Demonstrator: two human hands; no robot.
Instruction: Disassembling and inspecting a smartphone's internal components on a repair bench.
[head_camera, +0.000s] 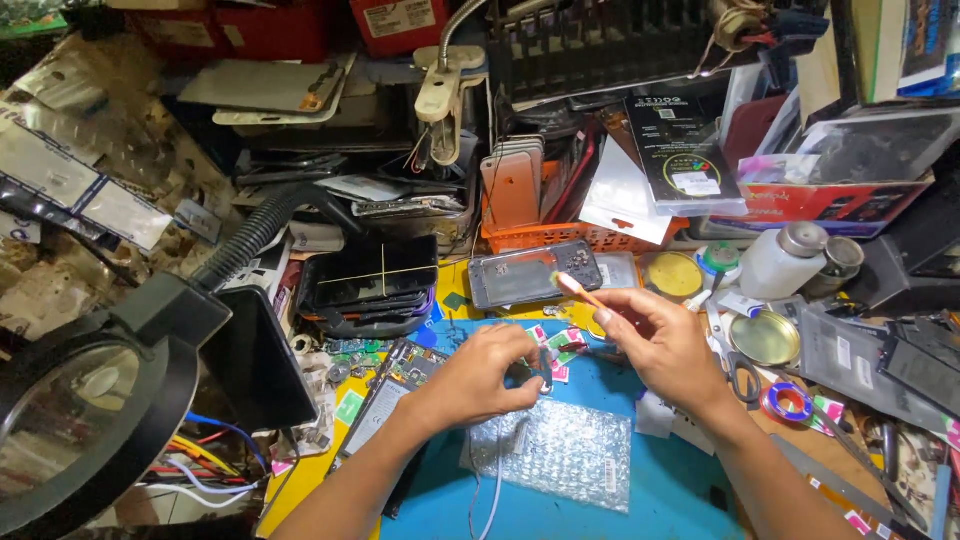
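Orange tool (578, 290) between right fingers (612, 312)

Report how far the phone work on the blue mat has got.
Done: an opened phone body lies bare-backed beyond the mat, and another opened phone with its circuit board showing lies at the blue mat's left edge. In hand: the left hand pinches a small part, too small to identify, while the right hand holds an orange-handled brush. Left: both phones remain open, unassembled.
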